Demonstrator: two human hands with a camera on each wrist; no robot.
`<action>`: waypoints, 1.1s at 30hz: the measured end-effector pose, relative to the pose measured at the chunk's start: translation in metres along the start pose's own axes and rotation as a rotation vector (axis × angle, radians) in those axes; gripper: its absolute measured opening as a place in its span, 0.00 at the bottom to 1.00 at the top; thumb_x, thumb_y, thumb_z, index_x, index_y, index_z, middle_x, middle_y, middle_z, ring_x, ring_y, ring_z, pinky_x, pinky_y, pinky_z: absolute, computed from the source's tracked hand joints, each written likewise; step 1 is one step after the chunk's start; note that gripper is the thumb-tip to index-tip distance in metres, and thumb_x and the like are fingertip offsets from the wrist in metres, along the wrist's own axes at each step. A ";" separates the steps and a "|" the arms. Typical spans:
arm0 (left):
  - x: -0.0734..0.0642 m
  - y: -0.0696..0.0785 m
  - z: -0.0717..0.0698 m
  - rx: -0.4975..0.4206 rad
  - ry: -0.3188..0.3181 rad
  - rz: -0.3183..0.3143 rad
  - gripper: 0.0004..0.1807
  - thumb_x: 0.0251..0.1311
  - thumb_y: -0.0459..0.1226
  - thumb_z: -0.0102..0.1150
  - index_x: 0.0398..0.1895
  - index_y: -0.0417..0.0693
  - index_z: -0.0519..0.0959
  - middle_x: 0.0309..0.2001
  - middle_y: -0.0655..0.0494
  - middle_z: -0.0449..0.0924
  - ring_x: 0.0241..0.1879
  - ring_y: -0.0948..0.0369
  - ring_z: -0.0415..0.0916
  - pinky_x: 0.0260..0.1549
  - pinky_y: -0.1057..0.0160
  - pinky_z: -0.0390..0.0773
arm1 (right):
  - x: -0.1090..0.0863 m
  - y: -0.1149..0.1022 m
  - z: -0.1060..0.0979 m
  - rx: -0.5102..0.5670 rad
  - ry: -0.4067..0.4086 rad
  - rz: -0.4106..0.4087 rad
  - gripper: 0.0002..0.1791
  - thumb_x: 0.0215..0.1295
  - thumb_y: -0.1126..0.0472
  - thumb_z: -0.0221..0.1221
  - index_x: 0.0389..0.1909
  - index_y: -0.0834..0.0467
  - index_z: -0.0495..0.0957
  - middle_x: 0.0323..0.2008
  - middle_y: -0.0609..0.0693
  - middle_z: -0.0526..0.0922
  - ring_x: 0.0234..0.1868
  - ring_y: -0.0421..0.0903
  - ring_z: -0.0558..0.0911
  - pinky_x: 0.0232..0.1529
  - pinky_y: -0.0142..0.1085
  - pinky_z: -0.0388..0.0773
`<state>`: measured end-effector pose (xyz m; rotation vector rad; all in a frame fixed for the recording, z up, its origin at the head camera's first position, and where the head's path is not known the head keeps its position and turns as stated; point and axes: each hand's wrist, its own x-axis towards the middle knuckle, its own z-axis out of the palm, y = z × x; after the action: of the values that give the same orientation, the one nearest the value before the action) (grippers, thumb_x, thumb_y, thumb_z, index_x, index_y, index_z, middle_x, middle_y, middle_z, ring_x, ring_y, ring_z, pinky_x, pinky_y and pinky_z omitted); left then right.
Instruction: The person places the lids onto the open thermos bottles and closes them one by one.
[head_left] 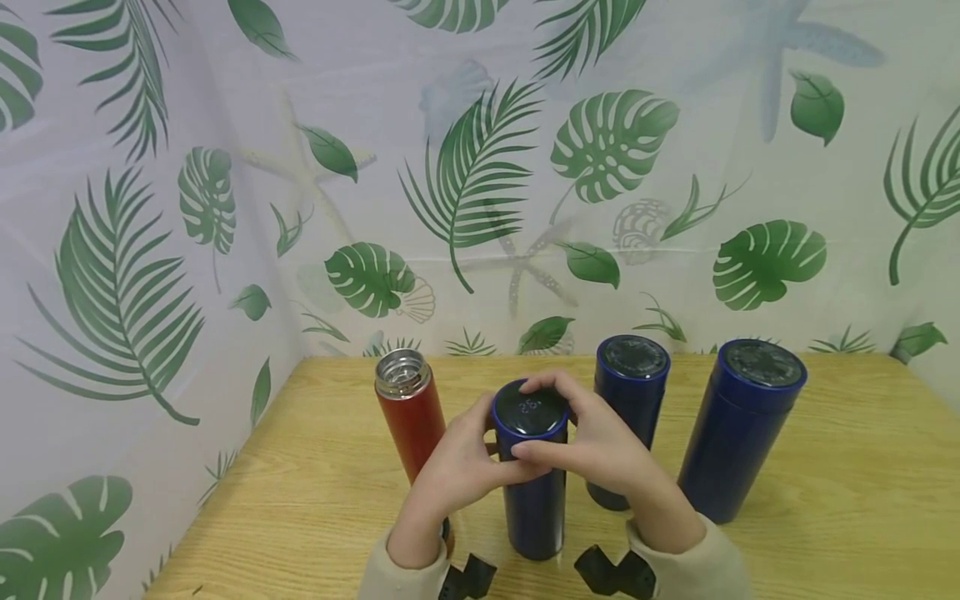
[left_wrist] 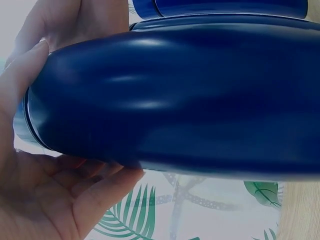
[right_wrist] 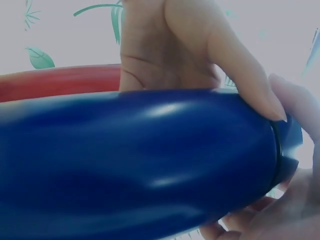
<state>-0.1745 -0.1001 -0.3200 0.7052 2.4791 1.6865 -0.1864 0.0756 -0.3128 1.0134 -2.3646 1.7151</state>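
Observation:
A dark blue thermos bottle [head_left: 534,517] stands upright on the table in front of me, also large in the left wrist view [left_wrist: 175,100] and the right wrist view [right_wrist: 150,155]. Its lid [head_left: 529,408] has a glossy black top with lit digits. My left hand [head_left: 467,460] grips the bottle from the left, near the seam under the lid. From the right, my right hand [head_left: 592,437] holds the lid, thumb at its front and fingers over the far rim. To the left stands a red thermos [head_left: 412,421] with its steel mouth uncovered, its lower part hidden by my left arm.
Two more dark blue bottles, a nearer one [head_left: 632,392] and a larger-looking one [head_left: 738,442], stand to the right with lids on. A small dark and brownish object [head_left: 448,537] peeks out beside my left wrist. Leaf-printed cloth [head_left: 480,275] hangs behind the wooden table [head_left: 277,467].

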 end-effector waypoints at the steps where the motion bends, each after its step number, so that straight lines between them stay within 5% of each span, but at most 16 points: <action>1: 0.001 -0.004 0.000 0.002 0.001 0.001 0.32 0.45 0.35 0.66 0.55 0.44 0.64 0.51 0.54 0.70 0.50 0.59 0.68 0.45 0.58 0.71 | 0.000 0.000 0.001 -0.005 0.015 0.010 0.26 0.48 0.61 0.66 0.47 0.59 0.66 0.48 0.55 0.71 0.46 0.47 0.74 0.46 0.40 0.70; 8: 0.002 -0.005 0.001 -0.007 0.007 0.019 0.35 0.45 0.34 0.66 0.58 0.46 0.62 0.52 0.54 0.69 0.51 0.59 0.67 0.44 0.60 0.71 | 0.002 -0.001 0.008 -0.013 0.074 0.042 0.31 0.43 0.60 0.69 0.47 0.60 0.63 0.48 0.58 0.67 0.42 0.49 0.74 0.41 0.40 0.73; 14: 0.001 -0.005 0.001 -0.010 0.004 0.028 0.32 0.46 0.38 0.66 0.56 0.45 0.64 0.49 0.56 0.71 0.49 0.61 0.69 0.44 0.59 0.72 | 0.001 0.001 0.002 0.024 -0.025 -0.059 0.35 0.54 0.63 0.61 0.61 0.60 0.56 0.58 0.60 0.61 0.55 0.54 0.66 0.50 0.49 0.64; 20: 0.001 -0.005 0.002 -0.030 0.007 0.013 0.32 0.45 0.39 0.67 0.54 0.47 0.65 0.48 0.57 0.71 0.49 0.61 0.69 0.43 0.60 0.72 | -0.002 0.001 -0.002 0.078 -0.077 -0.102 0.28 0.58 0.64 0.57 0.59 0.63 0.61 0.56 0.58 0.65 0.54 0.52 0.68 0.50 0.36 0.67; 28: 0.000 -0.004 0.002 -0.007 0.022 -0.022 0.33 0.45 0.39 0.67 0.56 0.47 0.65 0.49 0.56 0.70 0.50 0.60 0.68 0.45 0.58 0.71 | -0.001 -0.002 0.003 0.035 0.033 -0.020 0.24 0.51 0.64 0.63 0.50 0.60 0.68 0.51 0.55 0.69 0.47 0.49 0.72 0.46 0.45 0.68; 33: 0.000 -0.004 0.002 0.005 0.022 -0.016 0.34 0.44 0.36 0.67 0.57 0.47 0.64 0.51 0.56 0.70 0.51 0.60 0.67 0.45 0.58 0.71 | 0.000 -0.002 0.011 -0.040 0.146 0.047 0.27 0.44 0.60 0.68 0.46 0.59 0.69 0.46 0.54 0.68 0.43 0.48 0.72 0.42 0.41 0.71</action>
<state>-0.1754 -0.0993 -0.3242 0.6688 2.4974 1.6919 -0.1819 0.0652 -0.3152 0.8032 -2.3384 1.6872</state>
